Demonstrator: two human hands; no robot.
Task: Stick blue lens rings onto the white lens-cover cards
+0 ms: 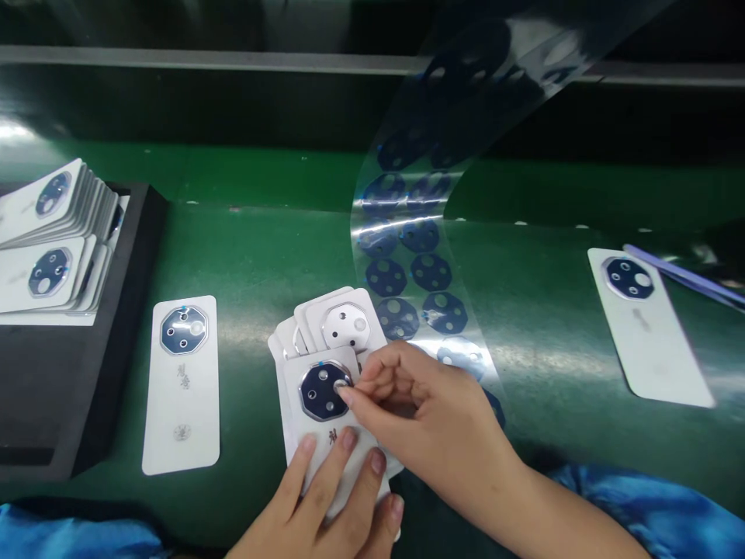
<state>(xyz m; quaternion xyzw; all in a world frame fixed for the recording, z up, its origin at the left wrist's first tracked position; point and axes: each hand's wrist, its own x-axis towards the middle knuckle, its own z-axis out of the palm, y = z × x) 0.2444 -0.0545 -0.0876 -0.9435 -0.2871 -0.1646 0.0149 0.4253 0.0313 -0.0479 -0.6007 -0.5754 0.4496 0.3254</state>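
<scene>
A white card (348, 466) with a dark blue octagonal sticker (319, 388) lies on top of a small pile of white cards (317, 310). My left hand (337, 497) rests on the lower part of that top card, its fingers spread. At the sticker's right edge, my right hand (424, 419) has thumb and index finger pinched together; whatever is between the fingertips is too small to make out. Behind the right hand, a clear film strip (407, 233) carries rows of dark octagonal stickers and curves up and away.
Left of the pile lies a single card (181, 404). A black tray (125, 310) at the far left holds stacked cards (52, 221). Another card (652, 334) lies at the right, beside purple tweezers (687, 276). A ledge (233, 60) crosses the back.
</scene>
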